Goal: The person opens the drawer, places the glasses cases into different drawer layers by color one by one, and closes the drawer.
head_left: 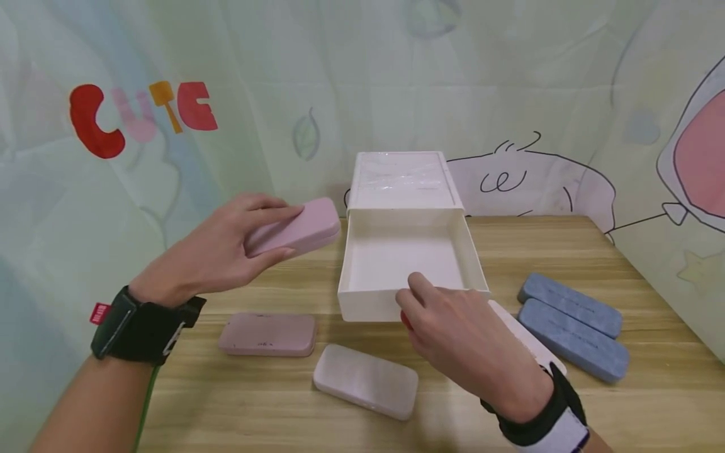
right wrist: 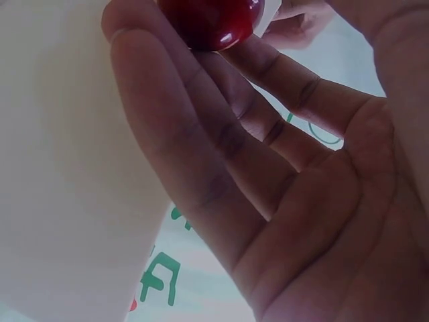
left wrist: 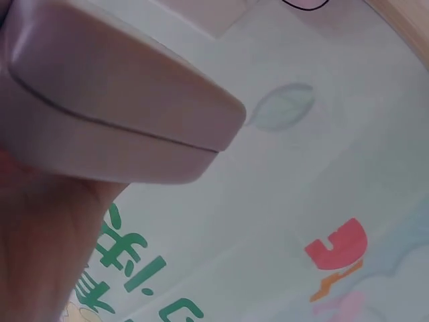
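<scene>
My left hand [head_left: 226, 245] holds a pink glasses case [head_left: 311, 226] up over the table, thumb below and fingers above. In the left wrist view, the dark seam between the halves of the closed case shows. A white drawer [head_left: 374, 306] stands pulled out toward me from a white box [head_left: 404, 179]. At the drawer's front, my right hand [head_left: 464, 340] has its fingers curled at a glossy red knob [right wrist: 211, 20]. The right wrist view has the knob among the fingertips, close against the white front panel.
A dusty pink case [head_left: 267, 333] and a pale grey case [head_left: 366, 380] lie on the wooden table in front. Two blue cases [head_left: 569, 305] rest side by side at the right. A white case [head_left: 532, 340] is partly hidden by my right hand. A printed cloth [head_left: 255, 126] hangs behind.
</scene>
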The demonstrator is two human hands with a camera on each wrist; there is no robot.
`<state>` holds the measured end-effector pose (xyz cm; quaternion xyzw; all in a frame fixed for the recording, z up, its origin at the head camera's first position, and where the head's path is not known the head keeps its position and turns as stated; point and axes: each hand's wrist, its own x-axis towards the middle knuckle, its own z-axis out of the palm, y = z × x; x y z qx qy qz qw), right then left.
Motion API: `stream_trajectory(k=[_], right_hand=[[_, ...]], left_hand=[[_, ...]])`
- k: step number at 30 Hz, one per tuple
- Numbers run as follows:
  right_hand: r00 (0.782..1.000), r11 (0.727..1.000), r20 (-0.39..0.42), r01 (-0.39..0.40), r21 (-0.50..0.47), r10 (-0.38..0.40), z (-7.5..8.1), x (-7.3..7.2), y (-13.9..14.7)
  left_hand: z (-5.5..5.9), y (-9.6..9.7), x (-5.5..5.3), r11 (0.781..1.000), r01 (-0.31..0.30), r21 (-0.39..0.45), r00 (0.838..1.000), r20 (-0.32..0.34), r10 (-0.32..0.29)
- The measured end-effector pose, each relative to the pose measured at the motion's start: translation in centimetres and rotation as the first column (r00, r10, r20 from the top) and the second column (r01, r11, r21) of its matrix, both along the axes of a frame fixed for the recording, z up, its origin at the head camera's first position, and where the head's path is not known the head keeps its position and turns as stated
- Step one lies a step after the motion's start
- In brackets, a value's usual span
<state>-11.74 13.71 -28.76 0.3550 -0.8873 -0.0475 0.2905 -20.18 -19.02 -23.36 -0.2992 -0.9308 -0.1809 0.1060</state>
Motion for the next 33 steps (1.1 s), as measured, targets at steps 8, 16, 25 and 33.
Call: stream_trajectory(k=[8, 16, 25, 33], right_hand=[[1.0, 1.0, -0.01, -0.001, 0.013, 0.001, 0.0, 0.0, -0.2], [1.0, 1.0, -0.028, 0.004, -0.002, -0.004, -0.1, 0.0, -0.3], [0.999, 1.0, -0.039, -0.004, -0.026, 0.003, -0.2, 0.0, -0.2], [1.0, 0.999, -0.02, -0.011, -0.046, 0.01, -0.2, 0.0, -0.2]], left_hand=[[1.0, 1.5, -0.5, 0.999, 0.029, -0.043, 1.0, 0.007, -0.029], [2.4, 4.0, -1.0, 0.992, 0.1, -0.083, 0.993, -0.047, -0.104], [3.9, 6.8, -1.3, 0.977, 0.182, -0.108, 0.977, -0.092, -0.192], [4.4, 8.6, -2.0, 0.966, 0.217, -0.138, 0.971, -0.074, -0.228]])
